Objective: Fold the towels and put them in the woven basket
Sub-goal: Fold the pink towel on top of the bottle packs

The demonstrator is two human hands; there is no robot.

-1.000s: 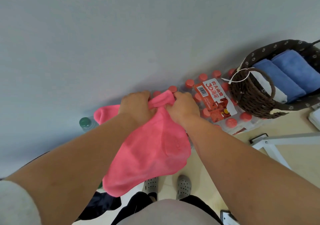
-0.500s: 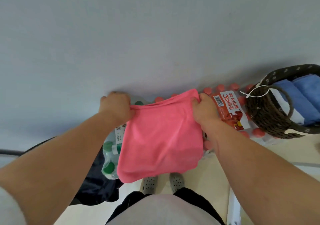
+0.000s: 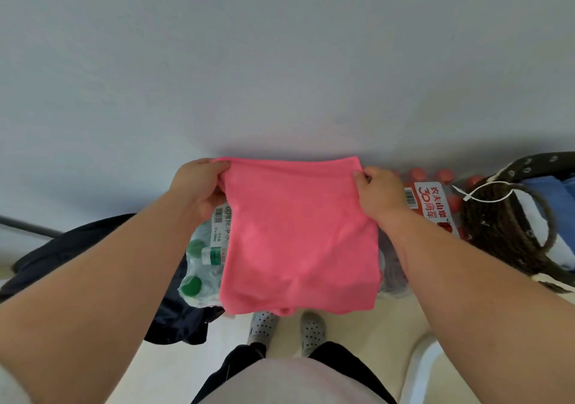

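Observation:
A pink towel [image 3: 298, 235] hangs in front of me, stretched flat between both hands. My left hand [image 3: 199, 185] pinches its top left corner and my right hand [image 3: 378, 193] pinches its top right corner. The lower edge hangs loose above my shoes. At the far right stands the dark woven basket [image 3: 504, 232] with a looped handle. Folded blue towels [image 3: 557, 198] lie inside it, partly cut off by the frame edge.
A shrink-wrapped pack of red-capped bottles [image 3: 432, 204] sits on the floor between the towel and the basket. A pack of green-capped bottles [image 3: 202, 266] lies behind the towel's left side, next to a dark garment [image 3: 93, 260]. A grey wall is straight ahead. A white frame part [image 3: 420, 369] shows at lower right.
My hands have moved apart from a bunched grip at the middle to the towel's two top corners. The towel went from crumpled to spread flat and hanging. The view has shifted left.

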